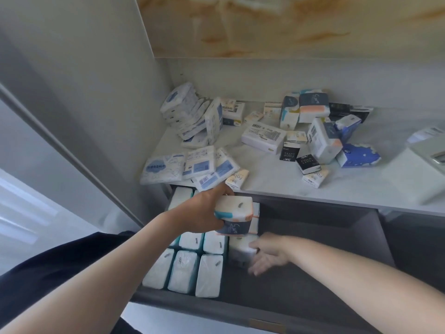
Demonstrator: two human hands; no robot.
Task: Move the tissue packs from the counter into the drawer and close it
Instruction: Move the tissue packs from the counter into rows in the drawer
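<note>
1. The drawer [313, 273] stands pulled open across the lower half of the frame, directly below the front edge of the counter [361, 189].
2. The left hand [202, 208] is at frame centre, above the left part of the drawer. Its fingers are clenched round a tissue pack [233, 213] printed in white, orange, teal and dark blue.
3. The held pack is off the counter and sits over the rear rows of packs inside the drawer. Whether it touches them cannot be told.
4. The right hand [267, 251] is just right of centre, inside the drawer. Its fingers are extended, not curled, and touch the right side of a white pack [240, 249]. This hand is blurred.
5. The stored packs [183, 271] stand on end in close rows in the left part of the drawer. The white pack stands at the right end of these rows.
6. The loose packs [262, 138] lie scattered on the counter in the upper centre of the frame. A leaning stack is at their left, flat packs lie at the counter's front edge, and a mixed heap is at their right.
</note>
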